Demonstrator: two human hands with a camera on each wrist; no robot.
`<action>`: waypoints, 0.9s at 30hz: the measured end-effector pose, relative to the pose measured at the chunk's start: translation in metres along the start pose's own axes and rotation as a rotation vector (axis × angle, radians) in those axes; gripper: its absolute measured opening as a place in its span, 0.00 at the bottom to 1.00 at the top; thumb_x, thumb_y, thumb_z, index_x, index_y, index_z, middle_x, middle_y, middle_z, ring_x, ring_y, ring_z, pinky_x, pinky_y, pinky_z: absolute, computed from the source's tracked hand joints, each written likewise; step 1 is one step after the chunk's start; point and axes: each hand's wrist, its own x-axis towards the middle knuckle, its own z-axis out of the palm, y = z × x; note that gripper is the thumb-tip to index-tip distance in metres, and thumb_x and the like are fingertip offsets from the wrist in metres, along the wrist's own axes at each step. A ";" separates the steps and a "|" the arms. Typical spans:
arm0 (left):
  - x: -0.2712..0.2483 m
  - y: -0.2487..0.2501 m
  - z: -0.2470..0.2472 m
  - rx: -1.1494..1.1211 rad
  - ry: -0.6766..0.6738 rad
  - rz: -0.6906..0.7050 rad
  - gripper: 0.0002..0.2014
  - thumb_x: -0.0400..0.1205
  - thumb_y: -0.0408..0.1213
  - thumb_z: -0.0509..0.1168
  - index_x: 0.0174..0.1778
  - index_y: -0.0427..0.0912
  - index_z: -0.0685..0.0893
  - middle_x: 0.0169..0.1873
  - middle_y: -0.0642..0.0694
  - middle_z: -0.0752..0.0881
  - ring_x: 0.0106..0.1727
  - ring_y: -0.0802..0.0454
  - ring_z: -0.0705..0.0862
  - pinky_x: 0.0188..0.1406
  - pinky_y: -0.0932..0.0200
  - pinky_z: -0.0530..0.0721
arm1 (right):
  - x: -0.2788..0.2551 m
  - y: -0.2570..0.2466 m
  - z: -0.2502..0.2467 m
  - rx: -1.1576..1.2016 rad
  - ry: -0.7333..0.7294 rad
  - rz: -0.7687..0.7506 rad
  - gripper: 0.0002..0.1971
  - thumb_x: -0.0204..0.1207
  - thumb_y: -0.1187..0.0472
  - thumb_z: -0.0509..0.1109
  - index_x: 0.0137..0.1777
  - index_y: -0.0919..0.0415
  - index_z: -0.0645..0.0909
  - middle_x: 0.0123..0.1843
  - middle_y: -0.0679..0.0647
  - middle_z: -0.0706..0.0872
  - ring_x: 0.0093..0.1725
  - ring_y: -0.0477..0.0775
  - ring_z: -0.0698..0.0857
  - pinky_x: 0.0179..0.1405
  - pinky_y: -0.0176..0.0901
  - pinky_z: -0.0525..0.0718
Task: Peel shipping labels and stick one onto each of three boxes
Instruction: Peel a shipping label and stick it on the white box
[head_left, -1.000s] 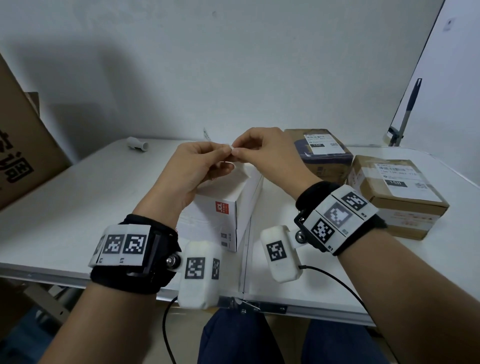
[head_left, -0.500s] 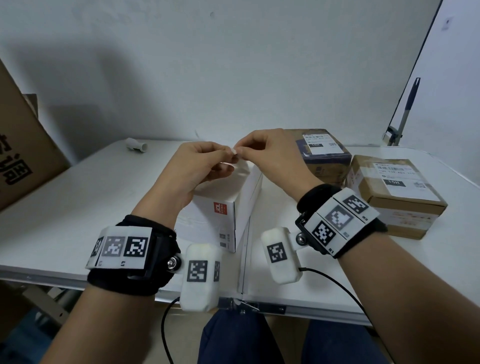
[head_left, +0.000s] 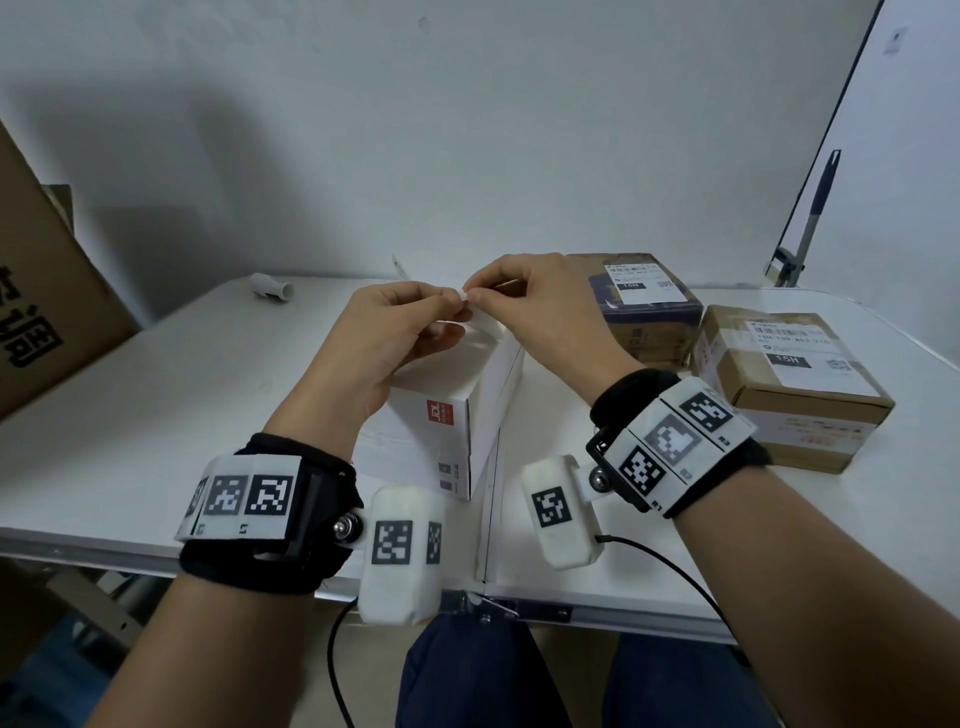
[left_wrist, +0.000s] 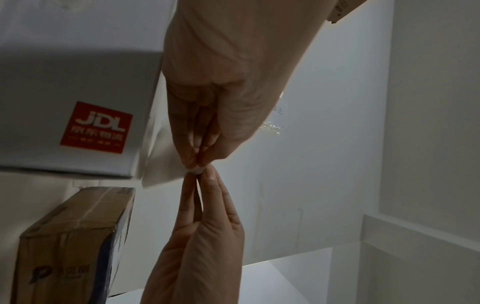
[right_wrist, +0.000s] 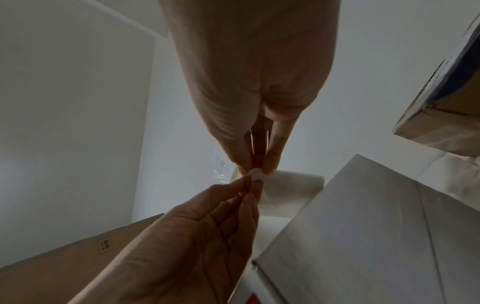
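Observation:
Both hands are raised over a white box (head_left: 441, 415) with a red logo (left_wrist: 96, 127). My left hand (head_left: 460, 309) and right hand (head_left: 474, 294) meet fingertip to fingertip and each pinches the same corner of a white label sheet (left_wrist: 163, 168). The sheet (right_wrist: 288, 185) hangs down toward the white box (right_wrist: 363, 226). In the left wrist view my left hand (left_wrist: 196, 163) comes from above and my right hand (left_wrist: 205, 174) from below. Two brown boxes, a far one (head_left: 644, 322) and a near one (head_left: 789, 405), each carry a printed label on top.
A large cardboard carton (head_left: 36, 312) leans at the left edge of the white folding table (head_left: 156, 415). A small white tube (head_left: 272, 287) lies at the back. A pole with a clamp (head_left: 810, 223) stands at the back right. My knees are under the front edge.
Almost nothing: both hands stay at the same spot over the white box, fingertips still working the label's corner.

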 end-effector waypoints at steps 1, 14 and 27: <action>0.000 0.000 0.000 0.000 0.005 0.003 0.03 0.77 0.32 0.72 0.43 0.37 0.90 0.40 0.42 0.92 0.33 0.56 0.85 0.46 0.62 0.86 | 0.000 0.000 0.000 0.004 -0.010 0.002 0.04 0.74 0.61 0.74 0.44 0.58 0.90 0.39 0.45 0.90 0.42 0.42 0.89 0.44 0.26 0.80; -0.004 0.000 0.002 0.002 0.016 0.007 0.02 0.76 0.31 0.73 0.39 0.39 0.91 0.39 0.42 0.92 0.34 0.54 0.85 0.44 0.62 0.86 | -0.001 0.001 0.002 -0.075 -0.010 -0.040 0.04 0.73 0.63 0.73 0.46 0.58 0.90 0.45 0.51 0.90 0.48 0.47 0.88 0.52 0.35 0.84; -0.003 -0.002 0.007 0.035 0.057 0.040 0.04 0.75 0.33 0.73 0.34 0.42 0.90 0.38 0.44 0.92 0.32 0.56 0.84 0.51 0.58 0.87 | -0.002 -0.001 0.001 -0.042 -0.021 -0.020 0.05 0.74 0.62 0.74 0.46 0.59 0.90 0.43 0.49 0.91 0.45 0.44 0.89 0.48 0.30 0.82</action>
